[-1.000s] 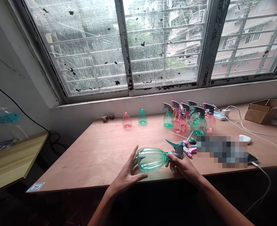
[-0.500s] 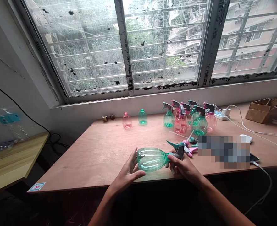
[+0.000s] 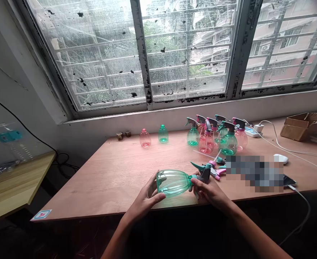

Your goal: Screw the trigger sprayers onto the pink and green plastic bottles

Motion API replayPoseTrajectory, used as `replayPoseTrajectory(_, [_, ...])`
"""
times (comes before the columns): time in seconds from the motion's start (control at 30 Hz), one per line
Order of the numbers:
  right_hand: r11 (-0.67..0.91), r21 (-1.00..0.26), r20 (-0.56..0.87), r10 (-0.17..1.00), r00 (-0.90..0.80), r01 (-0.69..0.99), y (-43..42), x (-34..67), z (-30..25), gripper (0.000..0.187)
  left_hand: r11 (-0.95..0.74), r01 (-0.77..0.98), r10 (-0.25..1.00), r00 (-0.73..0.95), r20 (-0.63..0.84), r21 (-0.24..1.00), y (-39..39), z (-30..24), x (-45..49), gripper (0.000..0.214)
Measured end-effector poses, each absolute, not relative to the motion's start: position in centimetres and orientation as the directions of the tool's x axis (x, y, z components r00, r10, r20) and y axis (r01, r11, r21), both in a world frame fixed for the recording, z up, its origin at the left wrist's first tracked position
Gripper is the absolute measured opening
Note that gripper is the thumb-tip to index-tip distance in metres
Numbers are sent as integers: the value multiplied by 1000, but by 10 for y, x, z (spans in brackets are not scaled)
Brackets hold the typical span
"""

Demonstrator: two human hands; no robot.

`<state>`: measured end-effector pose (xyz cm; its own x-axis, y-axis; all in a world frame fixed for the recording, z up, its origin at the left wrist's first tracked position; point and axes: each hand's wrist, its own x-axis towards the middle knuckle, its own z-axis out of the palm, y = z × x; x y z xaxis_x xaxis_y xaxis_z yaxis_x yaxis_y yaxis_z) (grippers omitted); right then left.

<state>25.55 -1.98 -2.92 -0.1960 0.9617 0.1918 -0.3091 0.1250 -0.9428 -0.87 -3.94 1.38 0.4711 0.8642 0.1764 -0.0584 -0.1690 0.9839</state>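
Note:
A clear green spray bottle (image 3: 173, 182) lies on its side between my hands, above the front edge of the wooden table (image 3: 101, 180). Its base points left, cupped by the fingers and thumb of my left hand (image 3: 147, 196). At the neck, my right hand (image 3: 208, 190) grips the collar below the dark spray head (image 3: 206, 173) with its green trigger. Just beyond my right hand are loose pink and green spray heads (image 3: 216, 172), with their tubes. Some of my right fingers are hidden behind the neck.
Several assembled spray bottles (image 3: 229, 144) stand at the back. A red bottle (image 3: 145, 138) and a green bottle (image 3: 163, 134) without heads stand left of them. A cardboard box (image 3: 295, 127), white cables, a phone (image 3: 290, 181) and a blurred patch lie to the right.
The bottle has turned slightly about its long axis and shifted a little left. Both hands keep almost the same place and hold.

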Motion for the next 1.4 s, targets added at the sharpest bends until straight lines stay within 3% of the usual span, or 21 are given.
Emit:
replayPoseTrajectory(0.27, [128, -936, 188, 970, -156, -328, -17, 257, -36, 40, -161, -57, 860, 482, 168, 985, -41, 12, -8, 98])
replayPoseTrajectory(0.4, [131, -931, 184, 974, -129, -341, -16, 255, -36, 39, -158, -51, 858, 487, 162, 986, -38, 15, -8, 82])
replayPoseTrajectory(0.63, [116, -919, 174, 977, -121, -378, -14, 253, -40, 33, -161, -72, 849, 498, 175, 984, -40, 12, -7, 97])
replayPoseTrajectory(0.8, [99, -916, 172, 972, -158, -388, -14, 254, -39, 33, -153, -46, 857, 491, 156, 987, -37, 11, -8, 84])
replayPoseTrajectory(0.97, [84, -900, 164, 974, -156, -427, -18, 253, -28, 39, -152, -29, 854, 499, 146, 988, -36, 12, -8, 97])
replayPoseTrajectory(1.23, [35, -899, 121, 978, -171, -436, -21, 253, -28, 41, -180, 24, 852, 503, 144, 983, -38, 15, -9, 81])
replayPoseTrajectory(1.4, [2, -905, 63, 989, -131, -425, -18, 249, -28, 40, -250, 94, 857, 485, 175, 964, -36, 8, -6, 87])
